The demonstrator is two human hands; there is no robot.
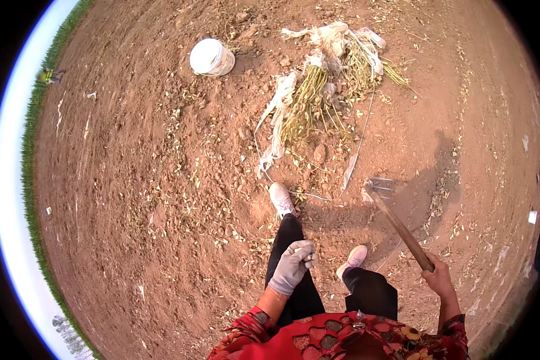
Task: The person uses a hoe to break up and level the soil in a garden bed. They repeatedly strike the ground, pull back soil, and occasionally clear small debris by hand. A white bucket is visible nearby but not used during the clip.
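Note:
My right hand (439, 275), bare, grips the wooden handle (402, 231) of a pronged hoe. Its metal tines (381, 188) rest at the soil, ahead and to the right of my feet. My left hand (292, 265) wears a grey glove and is held above my left leg. Its fingers are curled around small pale pieces (310, 261), possibly pods, mostly hidden by the glove. Ahead lie pulled plants with yellow-green stems (312, 92), tangled with whitish plastic film (280, 101).
A white bucket (222, 62) stands ahead on the left. A thin pale line (315, 196) loops over the soil near my left shoe (281, 198). Clods and dry leaves litter the reddish field (162, 252). Far left, a person (49, 76) stands by green crops (29, 148).

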